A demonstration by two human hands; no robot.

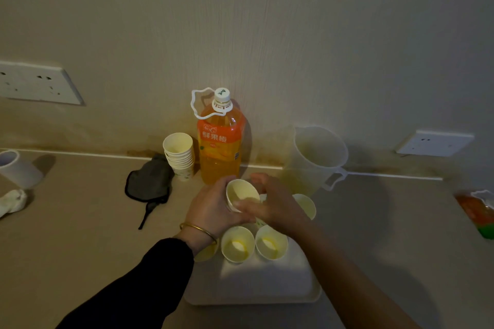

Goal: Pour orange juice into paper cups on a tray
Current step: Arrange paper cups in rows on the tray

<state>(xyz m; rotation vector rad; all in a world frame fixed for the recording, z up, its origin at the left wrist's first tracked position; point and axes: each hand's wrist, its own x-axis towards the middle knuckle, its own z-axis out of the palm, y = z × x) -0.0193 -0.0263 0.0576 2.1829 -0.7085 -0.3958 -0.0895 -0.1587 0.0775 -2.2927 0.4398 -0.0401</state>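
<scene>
Left hand [213,207] and right hand [276,204] together grip a tilted paper cup [242,191] above the far edge of the tray [267,284], the capped orange juice bottle [219,144] standing just beyond.

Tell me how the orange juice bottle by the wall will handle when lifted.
The juice bottle looks nearly full, so it is probably heavy to lift. Its white loop handle at the neck should give a surer hold than the smooth sides. Tall and narrow, it may tip if pushed high; the cap is on, so little spill risk.
</scene>
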